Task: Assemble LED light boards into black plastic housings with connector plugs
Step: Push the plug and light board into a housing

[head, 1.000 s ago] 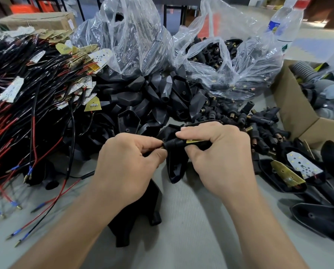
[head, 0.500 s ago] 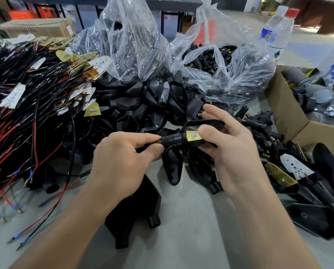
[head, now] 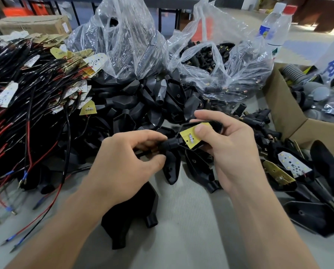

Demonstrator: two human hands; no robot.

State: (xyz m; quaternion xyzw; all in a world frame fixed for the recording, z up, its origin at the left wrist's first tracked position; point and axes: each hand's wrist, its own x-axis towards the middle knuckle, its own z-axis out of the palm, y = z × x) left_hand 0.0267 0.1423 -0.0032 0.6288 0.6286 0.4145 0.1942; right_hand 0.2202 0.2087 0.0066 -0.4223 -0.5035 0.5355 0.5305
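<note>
My right hand [head: 228, 150] grips a black plastic housing [head: 213, 126] with its open side up. A yellow LED board [head: 189, 136] lies inside it, back face showing, and my right thumb presses on the board. My left hand [head: 123, 164] pinches the black connector plug [head: 169, 144] at the housing's narrow neck. A thin black wire runs from the plug under my left fingers. A heap of empty black housings [head: 142, 98] lies behind my hands. Wired LED boards [head: 45, 84] are piled at the left.
Two clear plastic bags [head: 220, 61] at the back hold housings and plugs. A cardboard box [head: 284, 117] with grey parts stands at the right. Assembled housings with boards [head: 292, 167] lie at the right. Loose housings [head: 131, 216] sit on the grey mat by my left wrist.
My right hand turned the housing so the yellow board faces up, and its thumb moved onto the board. My left hand kept pinching the plug.
</note>
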